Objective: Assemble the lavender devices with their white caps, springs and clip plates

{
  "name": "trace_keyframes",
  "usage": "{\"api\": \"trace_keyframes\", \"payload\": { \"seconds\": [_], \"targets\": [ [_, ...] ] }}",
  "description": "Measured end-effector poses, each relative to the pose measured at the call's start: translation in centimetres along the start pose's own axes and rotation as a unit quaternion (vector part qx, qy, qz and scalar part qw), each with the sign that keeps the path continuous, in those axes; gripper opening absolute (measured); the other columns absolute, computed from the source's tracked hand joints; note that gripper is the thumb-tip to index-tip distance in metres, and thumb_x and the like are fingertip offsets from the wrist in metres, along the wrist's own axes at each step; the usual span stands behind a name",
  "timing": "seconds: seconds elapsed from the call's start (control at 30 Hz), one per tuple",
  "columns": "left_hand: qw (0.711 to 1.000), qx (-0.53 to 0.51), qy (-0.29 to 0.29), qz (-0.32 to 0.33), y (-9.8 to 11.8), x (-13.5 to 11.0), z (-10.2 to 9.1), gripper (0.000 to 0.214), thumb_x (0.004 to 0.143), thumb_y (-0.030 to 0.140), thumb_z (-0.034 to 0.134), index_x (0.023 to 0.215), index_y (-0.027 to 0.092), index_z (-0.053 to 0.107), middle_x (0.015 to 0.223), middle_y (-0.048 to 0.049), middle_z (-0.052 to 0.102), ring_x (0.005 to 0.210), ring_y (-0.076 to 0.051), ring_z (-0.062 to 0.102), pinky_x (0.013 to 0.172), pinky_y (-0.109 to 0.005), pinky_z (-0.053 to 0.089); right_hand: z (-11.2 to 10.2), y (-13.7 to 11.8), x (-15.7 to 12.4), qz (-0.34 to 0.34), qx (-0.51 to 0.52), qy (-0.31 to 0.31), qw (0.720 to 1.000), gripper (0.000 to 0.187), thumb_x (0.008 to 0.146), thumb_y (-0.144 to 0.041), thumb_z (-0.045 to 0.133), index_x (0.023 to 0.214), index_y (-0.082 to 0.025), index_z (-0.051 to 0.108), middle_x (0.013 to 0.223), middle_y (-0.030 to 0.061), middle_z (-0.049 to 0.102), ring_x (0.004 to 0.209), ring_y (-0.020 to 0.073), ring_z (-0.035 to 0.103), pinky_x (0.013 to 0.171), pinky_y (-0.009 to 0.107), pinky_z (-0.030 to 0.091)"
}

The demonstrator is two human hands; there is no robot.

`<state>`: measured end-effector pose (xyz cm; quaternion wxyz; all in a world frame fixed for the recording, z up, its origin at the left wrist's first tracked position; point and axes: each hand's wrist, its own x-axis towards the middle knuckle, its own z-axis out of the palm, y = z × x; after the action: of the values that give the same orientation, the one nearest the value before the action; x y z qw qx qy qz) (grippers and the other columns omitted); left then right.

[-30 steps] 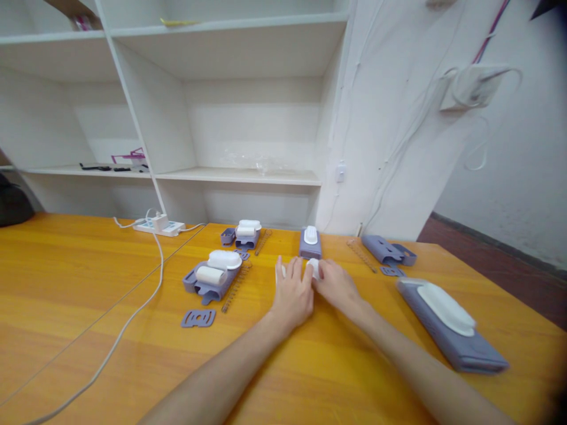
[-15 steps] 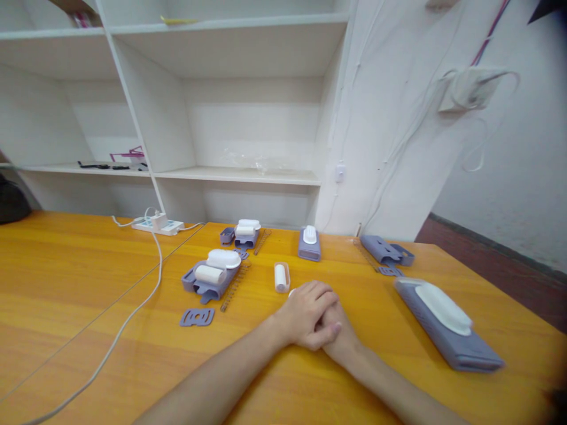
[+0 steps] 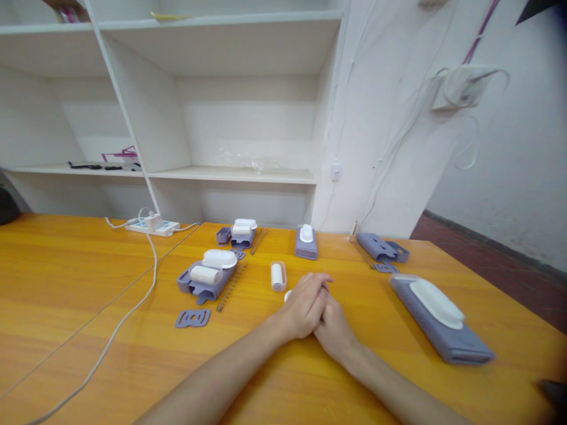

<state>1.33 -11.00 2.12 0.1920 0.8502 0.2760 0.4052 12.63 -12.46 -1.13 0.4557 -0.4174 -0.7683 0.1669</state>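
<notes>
My left hand (image 3: pixel 305 305) lies over the fingers of my right hand (image 3: pixel 334 330), wrapped round them above the tabletop. The right hand's fingers are mostly hidden beneath it. Just behind the left hand, a small white piece (image 3: pixel 287 296) peeks out, its kind hidden. Farther back stands a clear case with a white roll (image 3: pixel 277 276) in it. On the left, a purple-grey holder (image 3: pixel 207 293) carries a white roll (image 3: pixel 206 274) and a white oval part (image 3: pixel 220 258). A coil spring (image 3: pixel 232 286) and a slotted purple plate (image 3: pixel 192 318) lie beside it.
A large purple-grey case with a white top (image 3: pixel 443 319) sits at the right. Behind are another purple case (image 3: pixel 305 248), a purple holder (image 3: pixel 376 246) and a similar parts group (image 3: pixel 242 239). A power strip (image 3: pixel 153 225) and its white cable (image 3: pixel 148 289) occupy the left; shelves (image 3: pixel 234 175) rise behind.
My clasped hands have shifted: the left fingers lie straighter, and the left thumb has drawn in against the right hand. The whole view has moved slightly; the parts on the table stay put.
</notes>
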Motion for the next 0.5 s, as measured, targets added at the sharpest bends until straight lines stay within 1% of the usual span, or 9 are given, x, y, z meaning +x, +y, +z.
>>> {"api": "trace_keyframes", "payload": {
  "seconds": [0.1,0.17,0.23,0.3,0.33,0.37,0.5],
  "targets": [
    [0.999,-0.035,0.021,-0.023,-0.39,0.16,0.14,0.031,0.089,0.02,0.027,0.118,0.017,0.039,0.099,-0.0074,0.054,0.092,-0.018,0.05,0.087,-0.036,0.04,-0.03,-0.02,-0.02,-0.021,-0.013,-0.001,1.0,0.031,0.078,-0.012,0.043,0.107,-0.018,0.054,0.105,0.0104,0.057,0.105,0.0231,0.052,0.09,0.038,0.044],
    [0.998,-0.04,0.027,-0.03,-0.58,0.12,0.18,0.031,0.089,0.022,0.028,0.118,0.017,0.039,0.1,-0.0078,0.055,0.094,-0.018,0.051,0.088,-0.036,0.04,-0.03,-0.05,0.0,-0.028,-0.017,-0.006,0.999,0.032,0.079,-0.013,0.043,0.108,-0.018,0.054,0.107,0.01,0.056,0.107,0.0234,0.05,0.093,0.039,0.042],
    [0.999,-0.028,0.015,-0.024,-0.7,-0.05,0.13,0.035,0.087,0.032,0.038,0.119,0.017,0.039,0.103,-0.0084,0.055,0.095,-0.02,0.051,0.087,-0.037,0.041,0.03,-0.11,0.08,-0.03,-0.009,-0.013,0.999,0.031,0.08,-0.015,0.043,0.11,-0.02,0.052,0.105,0.0092,0.056,0.105,0.0231,0.051,0.092,0.039,0.043],
    [1.0,-0.007,-0.007,-0.019,-0.73,-0.24,0.06,0.05,0.078,0.04,0.051,0.12,0.017,0.038,0.104,-0.0085,0.055,0.094,-0.022,0.052,0.085,-0.038,0.042,0.17,-0.17,0.21,-0.027,-0.003,-0.022,0.999,0.031,0.081,-0.016,0.042,0.111,-0.021,0.051,0.102,0.0086,0.056,0.099,0.0224,0.053,0.088,0.037,0.045],
    [1.0,0.001,-0.015,-0.021,-0.72,-0.32,0.04,0.054,0.075,0.041,0.055,0.12,0.017,0.037,0.104,-0.0082,0.055,0.093,-0.023,0.053,0.083,-0.038,0.043,0.27,-0.2,0.3,-0.027,-0.004,-0.023,0.999,0.033,0.081,-0.016,0.042,0.112,-0.021,0.049,0.101,0.0088,0.055,0.098,0.0224,0.053,0.087,0.037,0.046],
    [0.999,0.007,-0.017,-0.026,-0.7,-0.37,0.04,0.054,0.074,0.04,0.055,0.121,0.017,0.037,0.103,-0.0079,0.055,0.092,-0.023,0.053,0.082,-0.038,0.043,0.37,-0.21,0.39,-0.027,-0.008,-0.021,0.999,0.034,0.081,-0.016,0.042,0.114,-0.021,0.048,0.102,0.0091,0.055,0.097,0.0224,0.053,0.086,0.037,0.046],
    [0.999,-0.011,0.013,-0.037,-0.57,-0.23,0.25,0.04,0.081,0.025,0.043,0.12,0.017,0.035,0.101,-0.0078,0.054,0.094,-0.02,0.052,0.085,-0.036,0.042,0.75,-0.23,0.64,-0.015,-0.01,0.004,1.0,0.038,0.078,-0.017,0.044,0.116,-0.019,0.046,0.103,0.0101,0.054,0.098,0.023,0.052,0.088,0.039,0.044]
  ]
}}
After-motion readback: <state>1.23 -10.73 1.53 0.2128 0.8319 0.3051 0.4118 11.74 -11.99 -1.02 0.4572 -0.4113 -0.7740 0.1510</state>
